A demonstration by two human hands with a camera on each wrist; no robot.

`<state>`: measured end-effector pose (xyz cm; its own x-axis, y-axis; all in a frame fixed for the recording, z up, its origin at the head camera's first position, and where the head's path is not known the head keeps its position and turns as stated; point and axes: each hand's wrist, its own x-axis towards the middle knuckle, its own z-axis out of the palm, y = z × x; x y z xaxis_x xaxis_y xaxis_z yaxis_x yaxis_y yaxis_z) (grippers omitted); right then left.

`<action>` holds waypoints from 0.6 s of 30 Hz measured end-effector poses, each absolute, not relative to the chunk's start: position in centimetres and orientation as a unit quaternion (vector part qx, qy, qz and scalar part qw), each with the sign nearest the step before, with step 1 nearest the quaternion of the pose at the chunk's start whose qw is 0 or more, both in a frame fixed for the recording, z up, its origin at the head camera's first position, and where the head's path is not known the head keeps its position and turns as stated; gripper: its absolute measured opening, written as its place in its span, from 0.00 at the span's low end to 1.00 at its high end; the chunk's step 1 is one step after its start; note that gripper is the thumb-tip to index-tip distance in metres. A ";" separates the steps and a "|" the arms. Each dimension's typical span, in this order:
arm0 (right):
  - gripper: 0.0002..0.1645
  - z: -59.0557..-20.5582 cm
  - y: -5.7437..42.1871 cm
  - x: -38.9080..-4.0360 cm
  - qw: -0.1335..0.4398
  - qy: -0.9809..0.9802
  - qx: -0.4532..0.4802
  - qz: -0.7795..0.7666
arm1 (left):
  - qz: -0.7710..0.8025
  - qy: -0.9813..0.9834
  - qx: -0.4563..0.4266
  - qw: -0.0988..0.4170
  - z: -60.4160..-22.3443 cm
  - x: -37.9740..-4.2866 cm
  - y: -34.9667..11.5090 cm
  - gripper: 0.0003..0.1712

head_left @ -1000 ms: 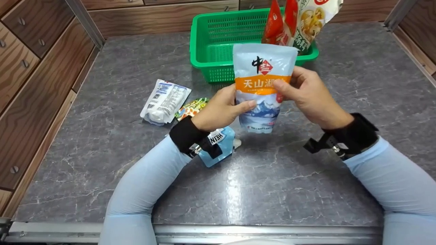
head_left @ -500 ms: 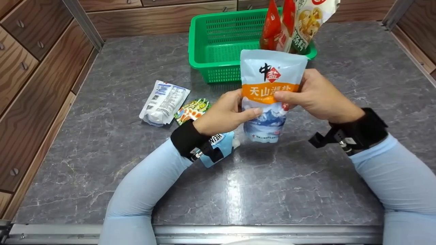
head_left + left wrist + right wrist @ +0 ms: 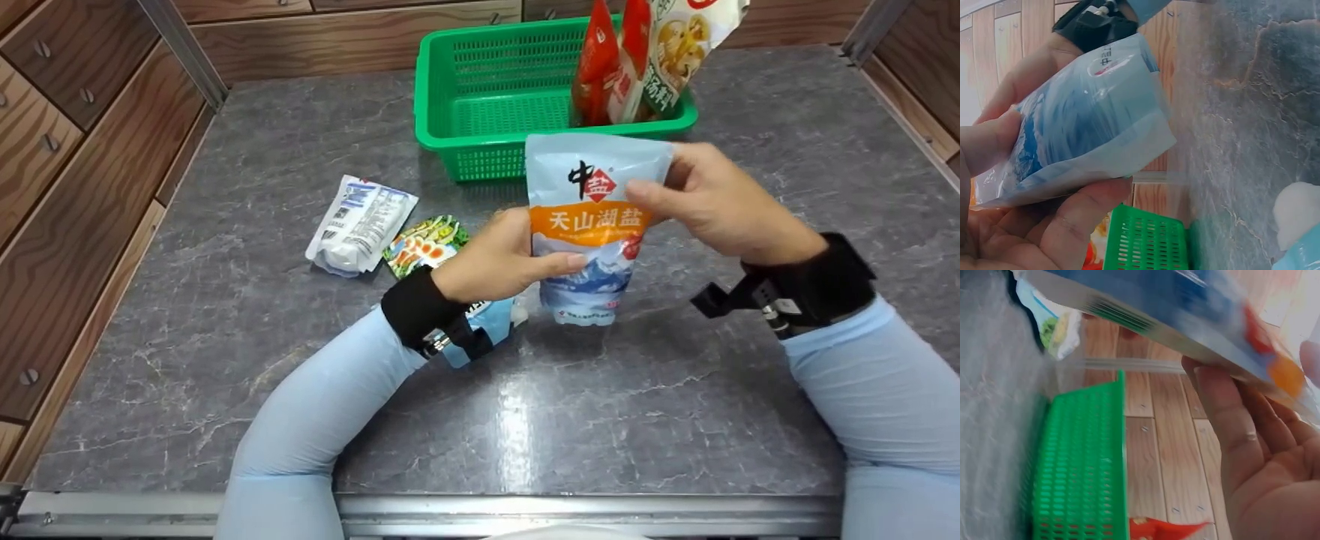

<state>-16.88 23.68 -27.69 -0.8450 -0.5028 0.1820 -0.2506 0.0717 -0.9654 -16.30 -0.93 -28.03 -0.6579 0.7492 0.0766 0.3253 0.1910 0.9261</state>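
Both hands hold up a light blue salt pouch (image 3: 585, 225) with an orange band and a snowy mountain print, its front turned to the head view. The left hand (image 3: 499, 259) grips its left side, thumb across the lower front. At the upper right edge, the right hand (image 3: 709, 199) pinches it, thumb in front and fingers behind. In the left wrist view the pouch (image 3: 1084, 118) shows its base, with fingers beneath it. The right wrist view shows the fingers (image 3: 1224, 410) against its back.
A green basket (image 3: 480, 142) stands behind the pouch, with red and cream food packets (image 3: 675, 60) upright in its right end. Left of the hands lie a white printed packet (image 3: 364, 225), a colourful packet (image 3: 427, 244) and a blue spouted pouch (image 3: 487, 322), partly covered by the left wrist.
The salt pouch has come down and slightly right, closer to the person and away from the basket. The right hand has shifted right and grips nearer the pouch's top corner.
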 end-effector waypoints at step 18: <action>0.16 -26.0 25.1 -16.0 0.056 0.800 -0.253 -0.540 | 0.482 0.768 0.380 0.181 -30.4 -17.0 -0.2 0.22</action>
